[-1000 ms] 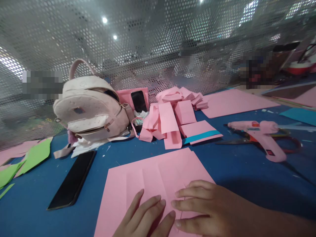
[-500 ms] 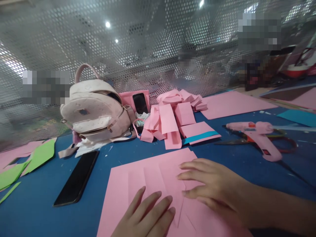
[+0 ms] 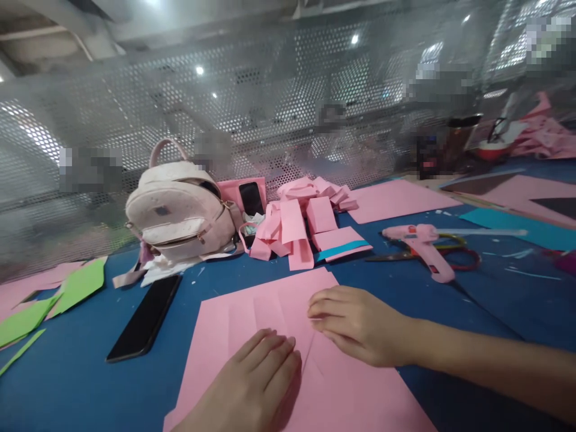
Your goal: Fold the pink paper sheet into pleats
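Observation:
A large pink paper sheet (image 3: pixel 355 390) lies on the blue table, with upright crease lines and thin slit-like lines near its middle. My left hand (image 3: pixel 252 378) rests palm down on the lower middle of the sheet, its fingers side by side and laid over the paper. Just right of it, my right hand (image 3: pixel 360 327) has its fingers drawn together at a fold or edge of the paper, seemingly pinching it. What lies under the fingertips is hidden.
A pink glue gun (image 3: pixel 423 243) lies over scissors (image 3: pixel 463 259) at right. Folded pink paper pieces (image 3: pixel 294 222) are heaped behind the sheet. A black phone (image 3: pixel 146 318), a pale backpack (image 3: pixel 180 207) and green paper (image 3: pixel 81 288) are at left. Perforated metal panel (image 3: pixel 270 102) stands behind.
My right hand's spread fingers have drawn together and moved slightly left on the sheet. My left hand's fingers have closed side by side. The view has tilted up and turned right.

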`<action>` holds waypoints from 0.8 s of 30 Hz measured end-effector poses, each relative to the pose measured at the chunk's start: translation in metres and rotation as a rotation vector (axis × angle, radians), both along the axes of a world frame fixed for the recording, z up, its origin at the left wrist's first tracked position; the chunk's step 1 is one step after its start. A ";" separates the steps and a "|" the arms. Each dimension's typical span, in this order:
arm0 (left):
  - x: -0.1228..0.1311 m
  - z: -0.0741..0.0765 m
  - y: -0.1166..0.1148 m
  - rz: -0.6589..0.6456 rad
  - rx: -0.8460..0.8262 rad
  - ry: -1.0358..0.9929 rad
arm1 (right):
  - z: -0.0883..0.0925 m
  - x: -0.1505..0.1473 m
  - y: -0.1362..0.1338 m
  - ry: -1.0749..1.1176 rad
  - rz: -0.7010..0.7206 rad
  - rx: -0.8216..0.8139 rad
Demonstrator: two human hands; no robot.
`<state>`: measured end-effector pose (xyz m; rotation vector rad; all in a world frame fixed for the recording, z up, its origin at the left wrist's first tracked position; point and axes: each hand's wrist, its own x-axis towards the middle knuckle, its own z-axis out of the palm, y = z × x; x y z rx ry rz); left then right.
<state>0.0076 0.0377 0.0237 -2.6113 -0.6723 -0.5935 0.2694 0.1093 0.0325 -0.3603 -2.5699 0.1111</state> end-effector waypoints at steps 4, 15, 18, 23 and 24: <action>0.012 0.003 -0.007 0.001 0.112 0.038 | -0.001 0.001 -0.005 -0.025 0.000 0.123; 0.037 0.008 -0.007 0.108 0.197 -0.016 | 0.000 0.001 -0.017 -0.031 0.006 0.158; 0.036 0.015 -0.002 0.086 0.210 -0.032 | 0.000 -0.002 -0.020 0.027 0.003 0.086; 0.033 0.030 -0.001 0.112 0.210 -0.057 | 0.011 -0.017 -0.023 0.119 -0.092 -0.100; 0.032 0.032 -0.001 0.127 0.210 -0.073 | 0.014 -0.020 -0.023 0.126 -0.116 -0.110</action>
